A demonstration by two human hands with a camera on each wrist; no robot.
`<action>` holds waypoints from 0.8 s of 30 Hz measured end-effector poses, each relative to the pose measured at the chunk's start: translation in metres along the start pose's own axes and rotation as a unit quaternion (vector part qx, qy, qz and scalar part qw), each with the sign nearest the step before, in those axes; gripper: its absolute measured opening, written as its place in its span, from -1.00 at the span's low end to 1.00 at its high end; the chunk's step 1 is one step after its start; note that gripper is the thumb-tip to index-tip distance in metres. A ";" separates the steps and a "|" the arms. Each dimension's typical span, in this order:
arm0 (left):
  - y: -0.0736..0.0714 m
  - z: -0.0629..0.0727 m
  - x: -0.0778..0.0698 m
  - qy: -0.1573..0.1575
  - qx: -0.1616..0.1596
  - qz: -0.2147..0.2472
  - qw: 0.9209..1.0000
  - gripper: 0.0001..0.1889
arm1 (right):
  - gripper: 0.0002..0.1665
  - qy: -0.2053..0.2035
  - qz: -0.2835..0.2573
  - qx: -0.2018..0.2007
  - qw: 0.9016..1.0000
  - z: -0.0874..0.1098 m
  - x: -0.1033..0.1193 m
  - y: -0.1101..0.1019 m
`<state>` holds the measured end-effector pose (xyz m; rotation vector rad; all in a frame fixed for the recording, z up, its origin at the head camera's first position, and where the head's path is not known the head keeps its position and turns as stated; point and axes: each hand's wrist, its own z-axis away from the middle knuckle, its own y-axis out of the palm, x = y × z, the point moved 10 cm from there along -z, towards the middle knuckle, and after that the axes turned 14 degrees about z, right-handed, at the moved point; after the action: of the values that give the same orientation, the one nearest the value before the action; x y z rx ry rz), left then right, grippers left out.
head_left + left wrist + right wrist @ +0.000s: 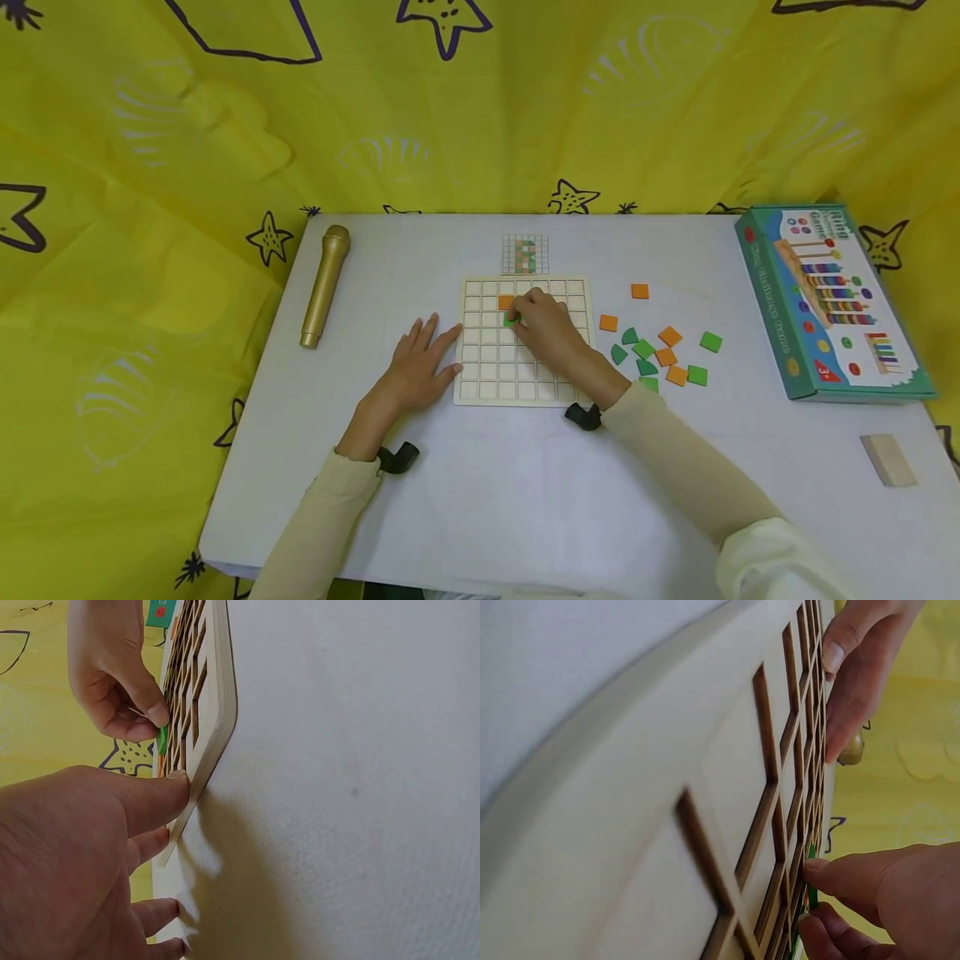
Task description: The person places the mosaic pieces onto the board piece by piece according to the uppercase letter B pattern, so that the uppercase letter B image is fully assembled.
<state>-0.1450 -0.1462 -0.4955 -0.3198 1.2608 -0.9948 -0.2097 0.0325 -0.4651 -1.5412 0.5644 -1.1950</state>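
If the right hand [551,332], pinching the green piece [510,322], lets go askew, the piece could snag on a ridge of the board [489,372], or a fingertip could nudge the orange tile [506,302] (set in the board). The piece is at the board's far-left part; the left hand [415,372], fingers extended, is at the board's left edge.
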 end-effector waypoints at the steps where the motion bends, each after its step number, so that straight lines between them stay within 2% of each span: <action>1: 0.000 0.000 0.000 0.001 0.000 0.000 1.000 -0.30 | -0.89 -0.003 0.008 -0.004 1.000 0.000 0.002 0.000; 7: -0.001 0.000 -0.001 0.005 -0.003 0.005 1.000 -0.30 | -0.82 -0.023 0.060 -0.018 0.998 -0.002 0.012 0.002; 12: -0.001 0.001 0.000 0.004 -0.002 0.007 1.000 -0.30 | -0.81 -0.025 0.068 -0.020 0.997 -0.003 0.012 0.003; 19: 0.001 0.001 -0.002 0.004 0.000 0.014 1.000 -0.30 | -0.80 -0.020 0.034 0.002 0.999 0.004 0.002 -0.002; 24: 0.000 0.001 -0.001 0.000 -0.002 0.007 1.000 -0.30 | -0.72 -0.001 -0.002 0.006 1.000 0.009 -0.026 -0.020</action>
<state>-0.1442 -0.1453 -0.4950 -0.3139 1.2642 -0.9805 -0.2167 0.0649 -0.4564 -1.5333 0.5522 -1.1979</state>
